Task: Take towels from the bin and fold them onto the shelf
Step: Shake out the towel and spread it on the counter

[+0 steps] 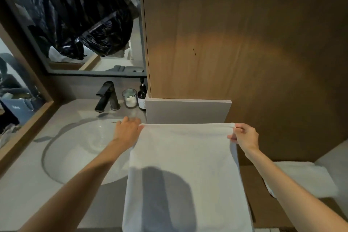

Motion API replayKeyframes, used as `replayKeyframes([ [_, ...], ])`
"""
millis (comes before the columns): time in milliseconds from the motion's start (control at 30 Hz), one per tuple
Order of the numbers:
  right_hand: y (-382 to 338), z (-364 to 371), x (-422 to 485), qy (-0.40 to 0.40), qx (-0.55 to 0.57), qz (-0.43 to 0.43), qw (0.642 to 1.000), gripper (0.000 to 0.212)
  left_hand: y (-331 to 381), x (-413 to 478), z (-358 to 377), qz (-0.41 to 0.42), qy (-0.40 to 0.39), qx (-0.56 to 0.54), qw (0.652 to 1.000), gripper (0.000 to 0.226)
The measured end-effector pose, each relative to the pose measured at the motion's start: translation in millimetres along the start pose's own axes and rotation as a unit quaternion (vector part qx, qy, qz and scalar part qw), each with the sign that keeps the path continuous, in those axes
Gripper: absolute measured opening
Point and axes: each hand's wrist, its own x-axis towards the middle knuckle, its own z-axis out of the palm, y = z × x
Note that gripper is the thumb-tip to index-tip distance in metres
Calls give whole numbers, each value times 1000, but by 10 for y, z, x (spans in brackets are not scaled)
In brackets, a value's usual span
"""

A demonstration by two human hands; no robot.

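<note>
Towel [186,165], white, hangs spread before the counter [28,184]; left hand [128,130] and right hand [244,137] each pinch a top corner. Judged soft, light, limp: corners suit gripping.

Finding: no text, brand, number or sign that I can read anywhere in view.

Item one: the dark bottle [141,94] standing by the wooden panel carries a pale label on its lower body. The print on it is too small and blurred to make out.

Item two: the bluish bag [17,106] at the left edge bears a faint light marking. I cannot tell whether it is lettering or a logo.
</note>
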Motion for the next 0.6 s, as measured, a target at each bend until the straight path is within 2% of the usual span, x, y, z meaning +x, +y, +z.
replayKeyframes([
  [67, 97, 102, 159, -7, -20, 11, 1000, 18, 12, 159, 136, -3, -16, -21, 1000, 33],
  [167, 244, 235, 378, -15, -44, 32, 998, 17, 35, 392, 376, 20, 16, -45, 999, 46],
  [267, 390, 343, 557, -16, -51, 58, 997, 14, 130, 593, 514, -6, -57, -65, 996, 33],
  [400, 553, 445, 759, -16, -69, 91, 993, 18, 224, 814, 695, -17, -76, -100, 992, 30],
  [500, 659, 518, 851, -25, -100, 102, 989, 22, 271, 835, 788, -68, -36, -198, 977, 14],
  [567, 658, 551, 801, -14, -157, 54, 986, 26, 322, 768, 796, -88, 32, -230, 969, 7],
  [600, 639, 580, 740, -8, -173, 17, 985, 30, 361, 718, 810, -90, 64, -221, 969, 12],
])
